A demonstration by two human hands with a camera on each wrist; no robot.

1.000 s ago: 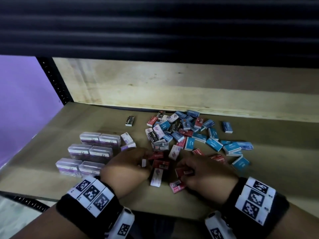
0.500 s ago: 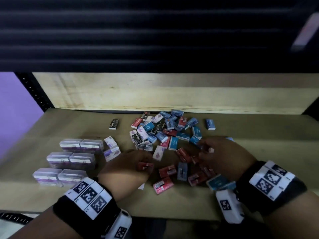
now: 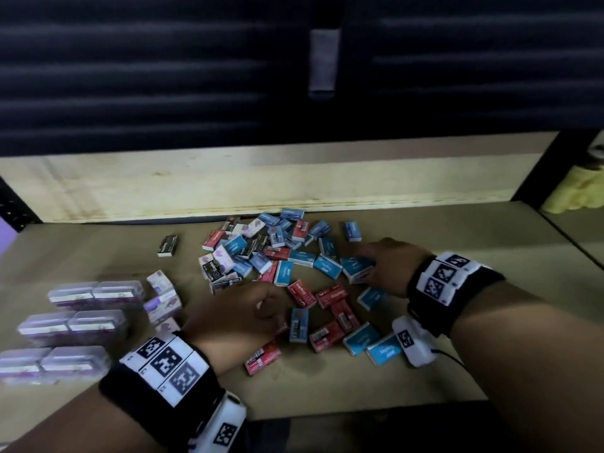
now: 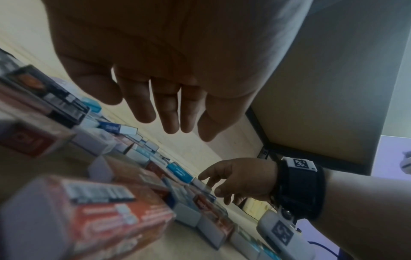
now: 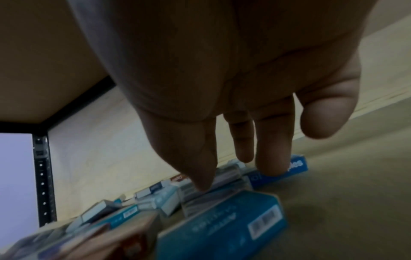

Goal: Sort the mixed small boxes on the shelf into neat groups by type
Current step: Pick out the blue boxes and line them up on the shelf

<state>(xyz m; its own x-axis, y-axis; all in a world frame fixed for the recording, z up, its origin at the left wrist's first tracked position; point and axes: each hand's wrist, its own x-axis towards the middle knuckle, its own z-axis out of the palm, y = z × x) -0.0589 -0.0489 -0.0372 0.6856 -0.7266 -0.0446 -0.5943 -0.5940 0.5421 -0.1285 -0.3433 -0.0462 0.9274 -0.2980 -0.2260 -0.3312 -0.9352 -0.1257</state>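
Note:
A heap of mixed small boxes (image 3: 261, 253), red, blue, black and lilac, lies mid-shelf. My left hand (image 3: 242, 308) hovers over the heap's near-left edge. In the left wrist view this hand (image 4: 164, 112) has relaxed fingers and holds nothing, with a red box (image 4: 106, 216) below it. My right hand (image 3: 389, 266) reaches into the right side, fingertips on a blue box (image 3: 354, 266). Seen from the right wrist, the straight fingers (image 5: 271, 154) of this hand (image 5: 255, 158) touch blue boxes (image 5: 295, 166). Loose red boxes (image 3: 331, 294) lie between my hands.
Several clear plastic cases (image 3: 94, 292) stand in rows at the left, with lilac boxes (image 3: 161, 305) beside them. One black box (image 3: 167, 246) lies alone toward the back. A wooden back board (image 3: 261, 181) and a dark upright post (image 3: 542, 165) bound the shelf (image 3: 98, 250).
My right hand has moved from the near red boxes out to the blue boxes on the right. The left hand stays at the heap's near edge. The head view has shifted right.

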